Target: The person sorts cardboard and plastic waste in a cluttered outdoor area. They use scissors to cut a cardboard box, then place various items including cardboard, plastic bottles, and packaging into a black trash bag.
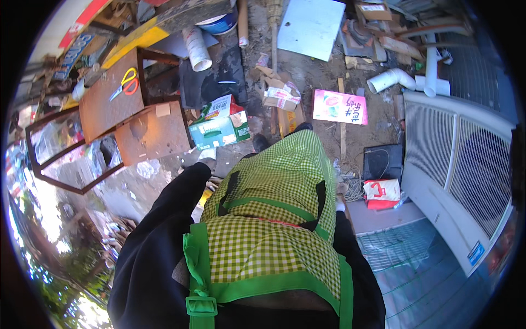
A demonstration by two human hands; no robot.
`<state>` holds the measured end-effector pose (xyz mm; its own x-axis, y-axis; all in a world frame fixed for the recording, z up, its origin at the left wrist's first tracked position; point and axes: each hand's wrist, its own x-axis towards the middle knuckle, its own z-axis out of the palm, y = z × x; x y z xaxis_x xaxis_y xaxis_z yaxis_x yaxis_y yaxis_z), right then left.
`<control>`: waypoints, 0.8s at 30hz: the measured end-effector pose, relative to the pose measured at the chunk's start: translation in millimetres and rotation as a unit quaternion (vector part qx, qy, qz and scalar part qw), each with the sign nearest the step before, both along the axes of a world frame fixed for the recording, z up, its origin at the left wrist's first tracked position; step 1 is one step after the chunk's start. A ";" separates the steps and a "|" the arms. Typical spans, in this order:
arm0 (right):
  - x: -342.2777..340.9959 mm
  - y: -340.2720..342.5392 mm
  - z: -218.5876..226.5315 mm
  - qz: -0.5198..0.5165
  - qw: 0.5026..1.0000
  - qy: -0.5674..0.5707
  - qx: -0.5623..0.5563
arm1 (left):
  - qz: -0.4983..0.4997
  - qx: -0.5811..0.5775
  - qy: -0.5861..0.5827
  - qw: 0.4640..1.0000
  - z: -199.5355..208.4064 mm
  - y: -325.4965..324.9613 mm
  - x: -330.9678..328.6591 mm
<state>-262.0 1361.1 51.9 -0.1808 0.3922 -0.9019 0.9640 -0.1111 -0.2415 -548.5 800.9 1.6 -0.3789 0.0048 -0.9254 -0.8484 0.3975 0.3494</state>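
Note:
My left arm in a black sleeve [164, 211] reaches forward beside my green checked apron [263, 214]. A small pale shape [207, 154] shows just beyond its cuff; whether this is my left hand I cannot make out. Nearest to that cuff is a green and white cardboard carton [220, 131]. My right sleeve [359, 268] runs down along the apron's other side, and I cannot see my right hand. Scissors [129, 83] with yellow and orange handles lie on a brown board [104, 107] at the left. A pink and white printed box or sheet [339, 106] lies ahead on the ground.
Torn cardboard [282, 94] lies ahead, with a white panel [310, 27] beyond. White pipe [389, 80] and a large grilled appliance casing [460, 148] occupy the right. A red and white bag [382, 193] lies near tangled wire [353, 188]. A metal frame [57, 162] juts out left.

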 end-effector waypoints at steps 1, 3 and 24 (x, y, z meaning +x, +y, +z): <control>9.0 -0.2 -7.6 0.049 0.999 -0.016 -0.003 | 0.018 0.003 -0.006 1.000 -6.3 -8.4 6.2; 23.0 9.7 -26.0 0.161 0.986 -0.035 -0.001 | 0.028 -0.004 -0.012 1.000 -26.9 -28.9 21.6; -506.6 -102.7 -231.4 0.535 0.750 0.249 0.300 | 0.095 -0.050 -0.179 0.978 -99.8 61.4 303.4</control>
<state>-768.5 1258.5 -179.6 -0.9367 0.0917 -0.3378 0.1989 0.9336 -0.2982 -245.1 862.3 -98.2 -0.0154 -0.1311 -0.9912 -0.9713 0.2371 -0.0163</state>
